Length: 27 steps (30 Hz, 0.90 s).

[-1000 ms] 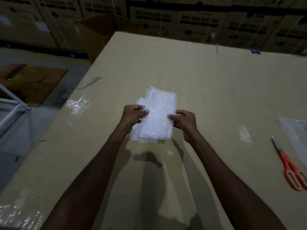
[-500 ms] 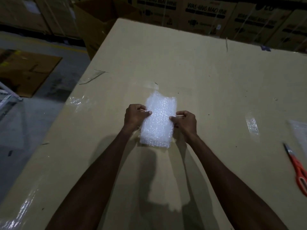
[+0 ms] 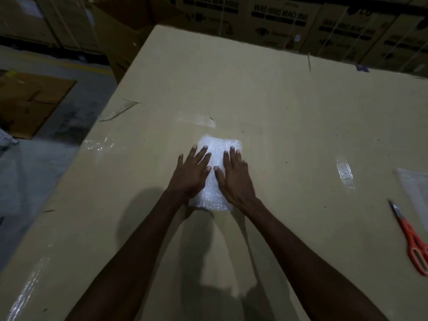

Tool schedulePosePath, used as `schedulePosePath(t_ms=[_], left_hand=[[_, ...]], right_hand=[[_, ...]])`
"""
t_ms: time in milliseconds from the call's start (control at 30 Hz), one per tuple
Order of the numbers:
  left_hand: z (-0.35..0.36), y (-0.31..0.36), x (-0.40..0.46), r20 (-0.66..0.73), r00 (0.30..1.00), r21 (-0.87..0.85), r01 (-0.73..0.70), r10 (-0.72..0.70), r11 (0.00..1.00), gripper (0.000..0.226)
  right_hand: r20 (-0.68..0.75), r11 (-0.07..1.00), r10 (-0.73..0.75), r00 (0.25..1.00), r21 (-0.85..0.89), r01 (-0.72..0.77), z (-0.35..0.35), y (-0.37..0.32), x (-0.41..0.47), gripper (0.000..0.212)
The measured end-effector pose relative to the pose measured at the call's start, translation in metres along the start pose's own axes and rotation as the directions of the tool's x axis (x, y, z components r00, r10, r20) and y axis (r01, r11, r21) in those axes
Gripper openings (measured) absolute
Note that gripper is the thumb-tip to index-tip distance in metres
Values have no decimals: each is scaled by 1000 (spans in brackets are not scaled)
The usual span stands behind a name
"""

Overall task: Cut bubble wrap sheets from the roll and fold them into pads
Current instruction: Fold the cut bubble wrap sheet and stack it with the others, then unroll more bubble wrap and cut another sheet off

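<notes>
A folded pad of bubble wrap [image 3: 216,158] lies flat on the big cardboard sheet [image 3: 278,107] that serves as the worktop, and every place here is given from that pad. The left hand [image 3: 191,173] lies palm down on the pad's left half with its fingers straight and spread, its outer fingers reaching past the pad's left edge onto the cardboard; the right hand [image 3: 232,174] lies the same way on the right half, fingers straight, gripping nothing. Both hands press flat, most likely to squash the layers and set the creases so the springy wrap does not unfold itself. The thumbs nearly meet over the pad's middle. Well to the right of the pad, orange-handled scissors [image 3: 411,239] lie on the cardboard, apparently kept within reach for the next cut; beyond them, at the frame's right edge, a clear plastic sheet [image 3: 414,188] shows, too cut off to identify. This pad looks nearly finished
</notes>
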<state>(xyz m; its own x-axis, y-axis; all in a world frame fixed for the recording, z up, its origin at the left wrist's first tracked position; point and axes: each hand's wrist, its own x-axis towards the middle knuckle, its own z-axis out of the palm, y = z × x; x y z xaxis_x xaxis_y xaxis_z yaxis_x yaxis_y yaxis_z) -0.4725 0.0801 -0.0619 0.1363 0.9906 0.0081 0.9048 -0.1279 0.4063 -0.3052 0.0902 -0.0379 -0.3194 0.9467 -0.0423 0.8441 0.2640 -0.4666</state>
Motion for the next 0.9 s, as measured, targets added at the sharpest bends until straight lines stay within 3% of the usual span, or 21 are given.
schedulePosePath(t_ms=[67,167,333,433,533,700,900], left_hand=[[9,-7,-3,21,1000,42,13,-13,999,70],[17,-15,-7,13,1000,96,13,-14,995,66],[21,-19,-6,15,999,204,-31,29,978,60],[10,-15,1,71,997,130,26,-35,991,77],[-12,-8,1,18,1000,74,20,-22,997,85],[-25,35,-7,-215,976,-58,-28,15,998,63],[39,150,-16,-268,959,-161,-138,91,977,54]], right_hand=[[57,998,7,998,-68,-3,14,10,-2,73],[54,996,7,999,-84,-2,26,22,-6,86],[58,998,-9,998,-57,12,30,28,-6,80],[104,999,-22,994,-45,27,20,29,-5,74],[72,998,-65,995,17,64,3,38,-14,72],[10,1000,-5,1000,14,5,-39,85,-55,70],[-73,993,109,991,57,-105,-110,170,-133,75]])
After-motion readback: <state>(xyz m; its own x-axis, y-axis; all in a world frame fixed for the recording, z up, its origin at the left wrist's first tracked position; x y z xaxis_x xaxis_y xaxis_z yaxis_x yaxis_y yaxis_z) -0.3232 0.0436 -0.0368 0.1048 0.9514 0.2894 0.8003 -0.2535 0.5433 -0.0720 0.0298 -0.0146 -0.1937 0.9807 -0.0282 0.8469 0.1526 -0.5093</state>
